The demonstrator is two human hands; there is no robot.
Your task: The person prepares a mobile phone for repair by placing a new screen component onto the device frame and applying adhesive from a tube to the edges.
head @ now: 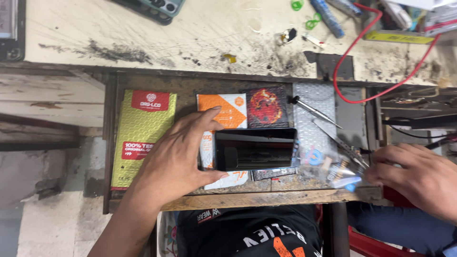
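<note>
While my left hand grips the dark phone at frame centre, its long axis running left-right, my right hand pinches a clear plastic bag at lower right.

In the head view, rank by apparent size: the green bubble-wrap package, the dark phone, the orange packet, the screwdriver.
1. green bubble-wrap package
2. dark phone, steadied by the left hand
3. orange packet, partly covered, so unsure
4. screwdriver

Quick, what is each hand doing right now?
Left hand: clasps the dark phone by its left end, thumb and fingers on its edges.
Right hand: fingers curled on a clear plastic bag.
</note>
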